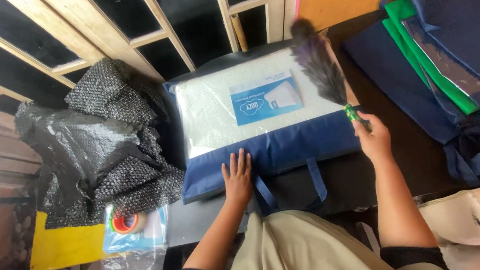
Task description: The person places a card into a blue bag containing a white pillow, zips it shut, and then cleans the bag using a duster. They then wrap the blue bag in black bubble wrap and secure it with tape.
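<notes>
A packaged white pillow in a clear-fronted case with blue trim [265, 150] lies on the dark table in front of me, a blue paper label [265, 99] under its clear cover. My left hand [237, 177] rests flat, fingers spread, on the blue front band of the case. My right hand [374, 137] grips the green handle of a dark feather duster [319, 63], whose feathers lie across the case's upper right corner.
Crumpled black bubble wrap and plastic sheeting [103, 145] pile up at the left. A roll of tape [125, 223] sits in a clear bag below that pile. Stacked navy and green fabric bags [449, 56] lie at the right. A wooden-framed window [141, 21] stands behind.
</notes>
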